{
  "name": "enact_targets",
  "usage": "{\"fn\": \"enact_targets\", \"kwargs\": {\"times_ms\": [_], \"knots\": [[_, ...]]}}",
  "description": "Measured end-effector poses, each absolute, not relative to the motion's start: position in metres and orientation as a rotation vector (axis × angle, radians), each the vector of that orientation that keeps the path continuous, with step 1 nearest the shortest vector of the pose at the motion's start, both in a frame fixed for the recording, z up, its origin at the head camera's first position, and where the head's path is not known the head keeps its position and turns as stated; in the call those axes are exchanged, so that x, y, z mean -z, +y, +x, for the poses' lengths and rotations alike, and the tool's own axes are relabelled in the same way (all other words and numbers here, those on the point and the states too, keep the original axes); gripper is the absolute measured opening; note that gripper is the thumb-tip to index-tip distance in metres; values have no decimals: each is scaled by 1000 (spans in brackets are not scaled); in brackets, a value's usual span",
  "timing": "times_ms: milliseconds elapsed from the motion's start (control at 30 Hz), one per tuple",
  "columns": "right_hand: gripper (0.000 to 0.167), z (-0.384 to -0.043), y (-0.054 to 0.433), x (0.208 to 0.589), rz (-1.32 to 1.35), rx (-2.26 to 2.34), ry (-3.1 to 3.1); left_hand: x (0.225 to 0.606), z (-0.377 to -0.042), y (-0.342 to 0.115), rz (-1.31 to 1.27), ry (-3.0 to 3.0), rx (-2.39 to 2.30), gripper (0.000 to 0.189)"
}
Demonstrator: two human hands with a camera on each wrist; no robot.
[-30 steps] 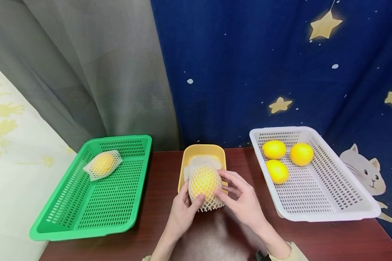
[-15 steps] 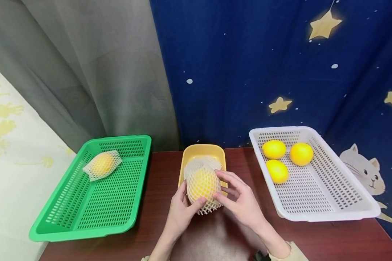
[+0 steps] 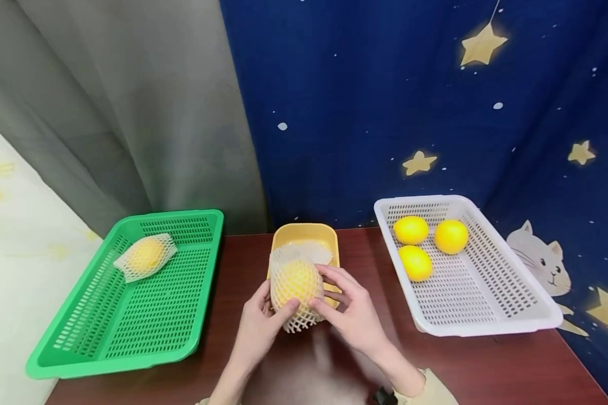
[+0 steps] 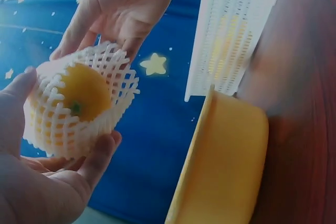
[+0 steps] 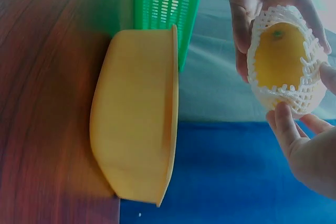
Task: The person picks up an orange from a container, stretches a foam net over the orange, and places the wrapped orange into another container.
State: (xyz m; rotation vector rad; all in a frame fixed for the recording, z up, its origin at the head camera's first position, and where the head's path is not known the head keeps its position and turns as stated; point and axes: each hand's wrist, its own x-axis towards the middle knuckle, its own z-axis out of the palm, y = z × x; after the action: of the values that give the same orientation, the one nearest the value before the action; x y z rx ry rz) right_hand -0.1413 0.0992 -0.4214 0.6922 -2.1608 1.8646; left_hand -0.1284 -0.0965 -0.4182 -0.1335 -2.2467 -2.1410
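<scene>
In the head view a yellow lemon [image 3: 297,279] sits inside a white foam net sleeve [image 3: 304,322], held up over the near part of a small yellow tub [image 3: 304,227]. My left hand [image 3: 255,325] grips its left side, thumb in front. On the right side, my right hand [image 3: 353,316] pinches the sleeve between thumb and fingers. Through the sleeve's open end, the left wrist view shows the lemon [image 4: 90,94] with its green stem spot. More white foam nets [image 3: 314,251] lie in the tub, partly hidden behind the held one.
At left stands a green basket [image 3: 157,320] with one netted lemon [image 3: 147,256] in it. The white basket [image 3: 486,298] at right contains 3 bare lemons [image 3: 416,263]. Both baskets and the tub rest on a dark red table [image 3: 466,365], with curtains behind.
The head view has turned a little, so everything sits further left in it. Both hands and the netted lemon have also moved slightly left relative to the tub. Both hands keep their hold.
</scene>
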Motion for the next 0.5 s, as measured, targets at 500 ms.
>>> {"fn": "enact_targets", "kwargs": {"times_ms": [500], "knots": [[60, -132, 33, 414, 885, -1817, -2238, 387, -109, -177, 104, -2500, 1764, 61]]}}
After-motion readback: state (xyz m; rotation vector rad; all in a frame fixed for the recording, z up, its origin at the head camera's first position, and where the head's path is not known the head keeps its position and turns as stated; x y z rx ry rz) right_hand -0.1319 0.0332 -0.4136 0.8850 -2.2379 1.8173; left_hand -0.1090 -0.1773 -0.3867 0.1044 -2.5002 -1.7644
